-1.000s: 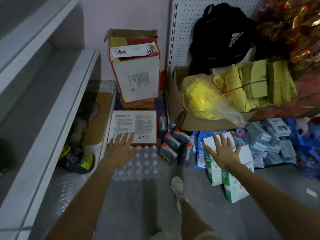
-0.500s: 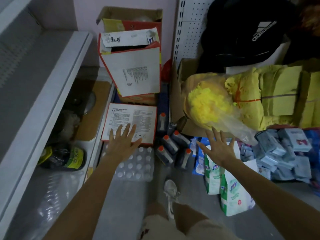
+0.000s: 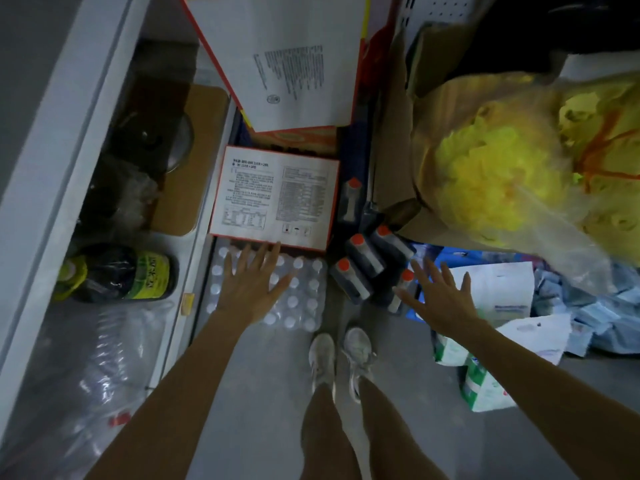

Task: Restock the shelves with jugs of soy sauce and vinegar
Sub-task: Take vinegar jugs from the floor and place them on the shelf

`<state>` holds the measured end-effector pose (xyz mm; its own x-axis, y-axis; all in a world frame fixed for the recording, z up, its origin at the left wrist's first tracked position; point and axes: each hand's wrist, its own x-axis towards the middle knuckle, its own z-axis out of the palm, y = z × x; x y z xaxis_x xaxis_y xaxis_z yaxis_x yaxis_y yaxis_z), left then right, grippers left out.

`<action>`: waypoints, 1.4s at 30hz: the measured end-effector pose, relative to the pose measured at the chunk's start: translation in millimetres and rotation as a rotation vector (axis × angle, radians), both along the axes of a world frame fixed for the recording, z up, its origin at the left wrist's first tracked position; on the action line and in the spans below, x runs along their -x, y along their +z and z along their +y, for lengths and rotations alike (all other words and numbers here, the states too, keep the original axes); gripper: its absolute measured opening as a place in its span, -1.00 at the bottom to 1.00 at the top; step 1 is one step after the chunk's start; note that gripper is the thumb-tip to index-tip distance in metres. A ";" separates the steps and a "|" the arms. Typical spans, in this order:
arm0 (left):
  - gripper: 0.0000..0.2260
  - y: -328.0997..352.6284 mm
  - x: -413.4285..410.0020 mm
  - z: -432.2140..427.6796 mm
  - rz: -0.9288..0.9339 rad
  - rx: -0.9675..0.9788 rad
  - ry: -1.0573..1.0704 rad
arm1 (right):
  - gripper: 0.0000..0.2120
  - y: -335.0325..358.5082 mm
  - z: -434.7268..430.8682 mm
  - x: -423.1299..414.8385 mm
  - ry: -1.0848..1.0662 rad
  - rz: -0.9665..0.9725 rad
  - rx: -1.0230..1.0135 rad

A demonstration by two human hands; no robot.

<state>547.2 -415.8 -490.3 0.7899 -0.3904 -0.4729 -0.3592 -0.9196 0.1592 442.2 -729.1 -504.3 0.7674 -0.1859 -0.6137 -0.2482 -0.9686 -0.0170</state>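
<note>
Several dark jugs with orange caps (image 3: 367,261) stand clustered on the floor between my two hands. A dark jug with a yellow-green label (image 3: 121,273) lies on its side on the low white shelf (image 3: 45,174) at the left. My left hand (image 3: 254,284) hovers with fingers spread over a shrink-wrapped pack of white-capped bottles (image 3: 304,303). My right hand (image 3: 440,296) is spread open just right of the orange-capped jugs, holding nothing.
A red-edged white carton (image 3: 273,199) lies ahead of the bottle pack, with a taller open carton (image 3: 284,60) behind it. A cardboard box of yellow goods (image 3: 502,161) and white-green bags (image 3: 485,382) crowd the right. My shoes (image 3: 341,358) stand on grey floor.
The view has tilted down and moved closer to the floor stock. Both hands stayed spread and empty; the right one has drifted left, close beside the orange-capped jugs.
</note>
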 end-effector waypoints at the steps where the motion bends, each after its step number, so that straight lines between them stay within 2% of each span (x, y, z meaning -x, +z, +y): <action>1: -0.24 -12.0 -3.1 3.0 0.003 -0.016 0.018 | -0.19 -12.1 3.5 -5.8 -0.002 -0.011 -0.009; 3: -0.28 -31.9 -7.7 4.4 -0.002 -0.046 0.033 | 0.00 -35.0 12.4 -16.6 -0.015 -0.065 -0.035; 4: -0.29 -41.9 -8.7 3.8 -0.007 -0.061 0.030 | 0.02 -47.3 16.0 -19.5 -0.017 -0.072 -0.040; 6: -0.29 -64.8 -5.9 3.2 -0.011 -0.065 0.026 | -0.18 -72.2 23.3 -21.7 -0.023 -0.050 -0.030; 8: -0.30 -90.5 1.6 3.2 0.019 -0.061 0.038 | -0.26 -98.5 29.8 -20.5 -0.025 -0.034 -0.045; 12: -0.30 -141.4 18.5 8.6 0.096 -0.075 0.050 | -0.25 -148.3 37.5 -12.3 0.003 -0.033 -0.029; 16: -0.30 -180.8 35.5 17.6 0.151 -0.098 0.064 | -0.22 -197.5 45.3 -0.8 -0.060 -0.006 -0.099; 22: -0.32 -237.9 61.6 30.4 0.218 -0.126 0.037 | -0.08 -260.8 57.5 18.1 -0.078 0.087 -0.156; 26: -0.30 -271.2 57.1 36.4 0.180 -0.108 0.073 | 0.14 -301.3 65.7 12.7 -0.091 0.148 -0.169; 29: -0.29 -295.7 48.3 40.6 0.154 -0.091 0.097 | 0.05 -333.9 72.1 -1.7 -0.213 0.183 -0.249; 33: -0.32 -313.4 43.5 42.6 0.137 -0.067 0.075 | -0.01 -364.2 75.7 -21.3 -0.396 0.082 -0.265; 37: -0.32 -325.2 44.9 44.5 0.141 -0.019 0.088 | -0.30 -391.1 74.2 -41.5 -0.735 0.028 -0.519; 42: -0.30 -325.8 49.0 43.0 0.149 0.013 0.109 | -0.56 -395.1 60.1 -61.6 -0.768 0.175 -0.643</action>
<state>498.2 -372.7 -816.1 0.7495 -0.3134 -0.5832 -0.2290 -0.9492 0.2158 503.8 -668.9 -899.4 0.4694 -0.1859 -0.8632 -0.8483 -0.3663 -0.3825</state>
